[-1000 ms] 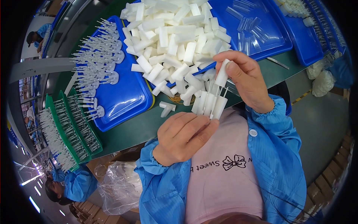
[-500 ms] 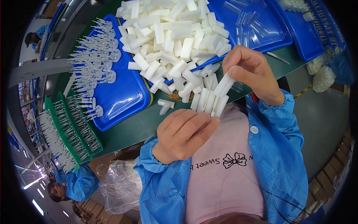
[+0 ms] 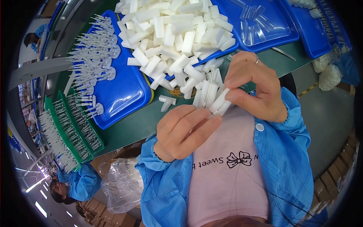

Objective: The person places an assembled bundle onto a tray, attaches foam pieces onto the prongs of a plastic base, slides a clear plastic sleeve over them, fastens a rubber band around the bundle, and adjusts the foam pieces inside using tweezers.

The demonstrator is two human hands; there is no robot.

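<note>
Hands, two, bare, both occupied.
- Left hand: fingers bent around the lower end of a cluster of upright white blocks; the base of the cluster is hidden by the fingers.
- Right hand: thumb and fingers drawn together on one white block, tilted, at the right side of the cluster; one ring worn.

Location of cluster: between the two hands, above the near edge of the tabletop, in front of the pile.

Surrounding stock:
- Pile of white blocks, large, loose, beyond the hands.
- Loose pair of white blocks, on the tabletop near the left hand.
- Yellow-brown loops, thin, partly under the pile.
- Left blue tray, bearing pale spiky stems in rows.
- Green rack, filled with similar stems, beside that tray.
- Right blue tray, bearing clear tubes.
- Tweezers, metal, lying beside the right blue tray.
- Clear plastic bag, below the tabletop edge.
</note>
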